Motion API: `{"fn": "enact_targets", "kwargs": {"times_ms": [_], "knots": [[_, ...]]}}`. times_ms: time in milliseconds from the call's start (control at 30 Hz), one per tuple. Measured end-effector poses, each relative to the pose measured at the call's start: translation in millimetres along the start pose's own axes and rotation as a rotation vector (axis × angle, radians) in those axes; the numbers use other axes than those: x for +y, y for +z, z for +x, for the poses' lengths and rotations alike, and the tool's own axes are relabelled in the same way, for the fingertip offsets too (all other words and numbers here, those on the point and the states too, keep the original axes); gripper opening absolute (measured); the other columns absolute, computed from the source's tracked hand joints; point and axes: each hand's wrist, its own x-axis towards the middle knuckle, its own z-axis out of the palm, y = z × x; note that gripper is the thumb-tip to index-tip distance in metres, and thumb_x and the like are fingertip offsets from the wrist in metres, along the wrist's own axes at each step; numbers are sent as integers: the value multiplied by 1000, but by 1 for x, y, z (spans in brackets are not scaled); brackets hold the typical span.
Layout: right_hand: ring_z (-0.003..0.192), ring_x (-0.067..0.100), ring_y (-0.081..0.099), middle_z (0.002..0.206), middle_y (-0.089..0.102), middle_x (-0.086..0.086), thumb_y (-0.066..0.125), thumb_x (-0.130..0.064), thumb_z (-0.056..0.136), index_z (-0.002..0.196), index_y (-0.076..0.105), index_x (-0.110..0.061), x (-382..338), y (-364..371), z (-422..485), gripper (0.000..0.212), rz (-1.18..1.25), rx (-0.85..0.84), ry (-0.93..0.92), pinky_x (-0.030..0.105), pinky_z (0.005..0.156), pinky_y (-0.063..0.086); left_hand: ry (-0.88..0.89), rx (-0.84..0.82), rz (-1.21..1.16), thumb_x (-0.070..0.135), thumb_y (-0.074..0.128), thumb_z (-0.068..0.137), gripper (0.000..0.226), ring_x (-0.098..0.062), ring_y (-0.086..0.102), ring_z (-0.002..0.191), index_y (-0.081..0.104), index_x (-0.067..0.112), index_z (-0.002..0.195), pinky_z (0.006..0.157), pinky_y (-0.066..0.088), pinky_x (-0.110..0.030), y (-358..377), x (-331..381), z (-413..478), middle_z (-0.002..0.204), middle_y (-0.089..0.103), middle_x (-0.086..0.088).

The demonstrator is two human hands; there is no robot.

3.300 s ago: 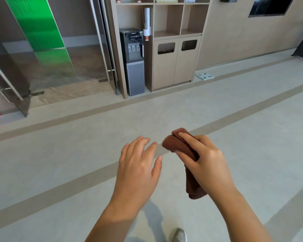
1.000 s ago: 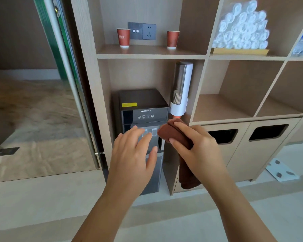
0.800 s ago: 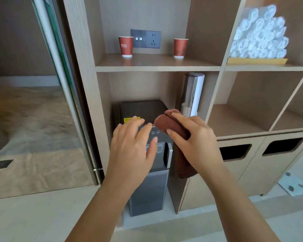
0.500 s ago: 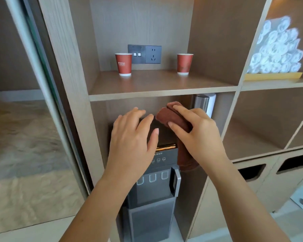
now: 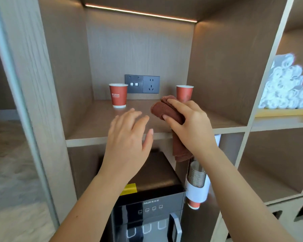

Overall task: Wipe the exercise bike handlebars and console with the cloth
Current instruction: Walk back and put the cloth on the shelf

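Two bare hands reach forward in front of a wooden shelf unit (image 5: 47,95). Furthest left stands the unit's upright side panel, with blurred floor beyond it. Inside the open middle compartment, a red paper cup (image 5: 118,95) stands upright on the shelf board (image 5: 98,119), toward the back left. Behind it on the back wall sits a dark switch and socket plate (image 5: 142,84).

The left hand (image 5: 129,142) is spread wide, palm down, fingers fanned and slightly curled. It holds nothing and hovers over the front edge of the shelf board; whether it touches the wood cannot be told. Its forearm runs down to the bottom left of the view.

Below the hands, in the lower compartment, stands a black water dispenser (image 5: 150,193) with a yellow label on its top and a row of small buttons on its front.

The right hand (image 5: 191,126) is closed around a brown cloth (image 5: 166,111). The fingers wrap over the folded top of the cloth, which bulges out past the fingertips toward the left hand, while the loose end hangs down below the palm, past the shelf edge. The cloth is just beside the left hand but apart from it. A second red cup (image 5: 184,93) stands upright right behind the cloth, partly hidden by it.

Under the right wrist, a cup holder (image 5: 197,186) with stacked cups is fixed beside the dispenser. Far right, in the next compartment, rolled white towels (image 5: 287,88) are piled on a tray (image 5: 283,112); they are blurred.
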Motion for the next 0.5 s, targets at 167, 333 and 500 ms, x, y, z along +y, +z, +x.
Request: {"fn": "enact_targets", "kwargs": {"times_ms": [167, 333, 500], "knots": [[91, 29, 58, 100, 59, 11, 63, -30, 84, 127, 52, -29, 10, 23, 45, 44, -12, -3, -62, 37, 77, 50, -16, 6, 68, 20, 55, 80, 33, -36, 57, 108, 64, 1, 105, 93, 39, -52, 15, -14, 20, 109, 64, -19], [95, 32, 56, 104, 56, 11, 58, -35, 86, 129, 49, -31, 11, 54, 70, 44, -61, -116, -90, 41, 79, 50, -69, -11, 110, 22, 55, 78, 35, -35, 59, 107, 65, 2, 106, 92, 39, -52, 26, -26, 26, 109, 65, -18], [102, 33, 55, 112, 55, 12, 56, -37, 87, 128, 50, -32, 8, 78, 81, 42, -184, -268, -78, 38, 82, 49, -104, -19, 122, 21, 54, 80, 33, -32, 57, 110, 64, 3, 107, 96, 38, -51, 32, -34, 20, 111, 64, -16]]}}
